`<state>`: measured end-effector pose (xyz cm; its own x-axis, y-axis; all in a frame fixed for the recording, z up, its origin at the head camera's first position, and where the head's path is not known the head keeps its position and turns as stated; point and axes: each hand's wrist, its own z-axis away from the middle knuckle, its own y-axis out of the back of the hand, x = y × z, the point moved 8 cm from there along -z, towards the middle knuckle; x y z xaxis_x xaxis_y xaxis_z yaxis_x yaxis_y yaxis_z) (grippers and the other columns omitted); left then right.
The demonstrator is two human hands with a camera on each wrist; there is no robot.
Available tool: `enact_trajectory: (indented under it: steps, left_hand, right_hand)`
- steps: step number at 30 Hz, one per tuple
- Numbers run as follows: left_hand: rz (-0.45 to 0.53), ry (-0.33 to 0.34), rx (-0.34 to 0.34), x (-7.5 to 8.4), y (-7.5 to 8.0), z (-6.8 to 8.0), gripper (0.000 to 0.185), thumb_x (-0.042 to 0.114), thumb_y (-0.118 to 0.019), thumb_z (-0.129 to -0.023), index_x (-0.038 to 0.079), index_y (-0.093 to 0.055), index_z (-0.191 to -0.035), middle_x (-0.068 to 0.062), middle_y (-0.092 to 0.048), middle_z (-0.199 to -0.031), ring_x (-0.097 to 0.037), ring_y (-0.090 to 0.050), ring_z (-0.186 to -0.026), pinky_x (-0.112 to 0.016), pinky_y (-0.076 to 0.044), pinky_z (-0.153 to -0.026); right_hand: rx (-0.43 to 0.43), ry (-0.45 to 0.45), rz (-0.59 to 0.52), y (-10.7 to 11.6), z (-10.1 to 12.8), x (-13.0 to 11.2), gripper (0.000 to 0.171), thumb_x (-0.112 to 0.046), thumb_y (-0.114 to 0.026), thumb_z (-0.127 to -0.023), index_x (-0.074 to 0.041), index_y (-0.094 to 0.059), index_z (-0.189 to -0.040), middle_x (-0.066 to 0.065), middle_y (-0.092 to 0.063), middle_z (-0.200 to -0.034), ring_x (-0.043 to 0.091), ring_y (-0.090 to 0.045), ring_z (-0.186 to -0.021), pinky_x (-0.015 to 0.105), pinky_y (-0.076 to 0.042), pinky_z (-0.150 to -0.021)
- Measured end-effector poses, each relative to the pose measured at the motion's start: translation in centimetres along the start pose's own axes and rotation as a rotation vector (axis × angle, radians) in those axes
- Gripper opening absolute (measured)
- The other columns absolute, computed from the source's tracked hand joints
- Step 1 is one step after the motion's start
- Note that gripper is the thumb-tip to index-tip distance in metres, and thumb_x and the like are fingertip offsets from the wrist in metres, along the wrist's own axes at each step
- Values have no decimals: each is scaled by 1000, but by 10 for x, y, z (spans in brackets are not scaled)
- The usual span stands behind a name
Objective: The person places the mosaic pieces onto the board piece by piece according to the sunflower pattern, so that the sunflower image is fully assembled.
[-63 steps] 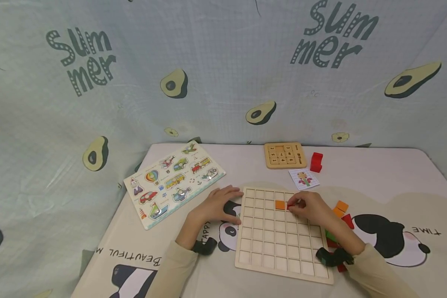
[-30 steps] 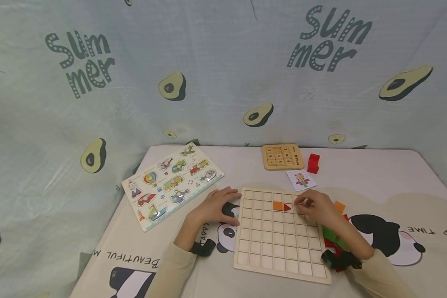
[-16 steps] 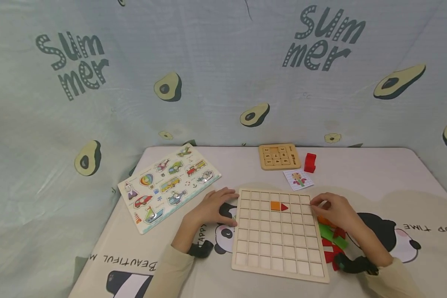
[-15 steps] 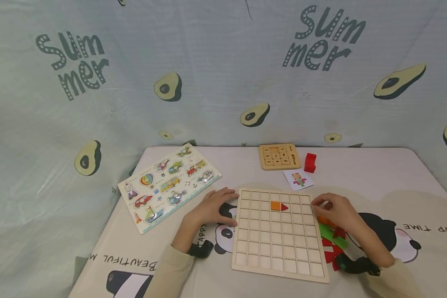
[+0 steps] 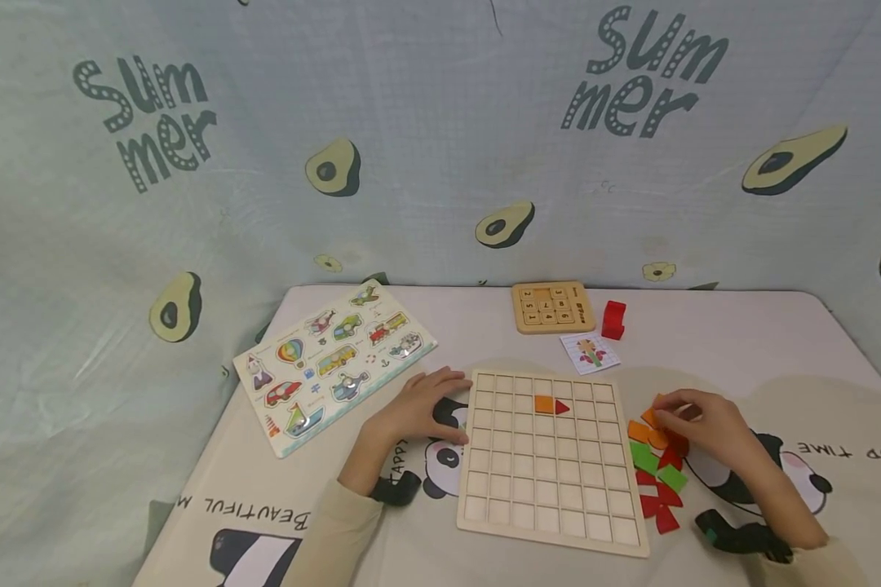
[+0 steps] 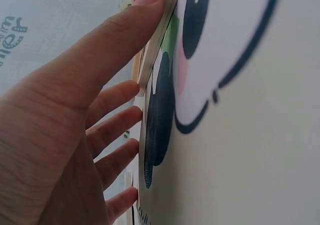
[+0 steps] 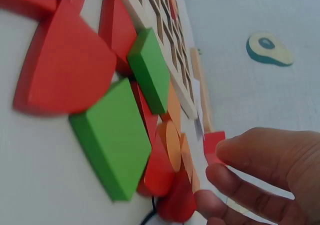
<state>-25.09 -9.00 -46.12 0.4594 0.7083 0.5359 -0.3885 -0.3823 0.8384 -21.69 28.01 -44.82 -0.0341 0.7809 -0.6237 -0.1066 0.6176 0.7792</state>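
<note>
A wooden grid board (image 5: pixel 543 489) lies in front of me. An orange square (image 5: pixel 544 404) sits in one of its cells, with a red pointed piece (image 5: pixel 561 407) in the cell to its right. My left hand (image 5: pixel 418 412) rests at the board's left edge, thumb on the edge and fingers spread in the left wrist view. To the right of the board, my right hand (image 5: pixel 708 424) hovers at the far end of a loose heap, fingertips right by an orange piece (image 5: pixel 649 417). In the right wrist view the thumb and fingers are slightly apart, with nothing visible between them.
Green pieces (image 5: pixel 672 478) and red pieces (image 5: pixel 666 519) lie along the board's right side. Behind it are a pattern card (image 5: pixel 590 352), a wooden number puzzle (image 5: pixel 554 308) and a red block (image 5: pixel 613 320). A picture puzzle board (image 5: pixel 338 367) lies at left.
My right hand has let go of the red pointed piece in a cell beside the orange square, then moved right, off the board, to the loose pieces. The left hand has stayed at the board's edge.
</note>
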Motion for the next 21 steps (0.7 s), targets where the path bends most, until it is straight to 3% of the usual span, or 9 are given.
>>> enact_trajectory:
  steps: [11,21]
  left_hand:
    - [-1,6,4,-1,-1,0,84,44,-83,-74,14,-47,-144,-7,-38,-153,-29,-24,-147,-51,-13,-120]
    - [-3,12,-2,-2,-2,-1,84,45,-82,-75,15,-47,-145,-7,-37,-154,-28,-23,-147,-50,-12,-120]
  right_hand:
    - [-17,-4,12,5,9,16,23,-11,-71,-89,6,-67,-103,17,-67,-92,24,-64,-75,23,-51,-55]
    - [18,34,41,4,12,22,20,2,-68,-85,8,-67,-104,27,-64,-100,22,-57,-71,19,-50,-53]
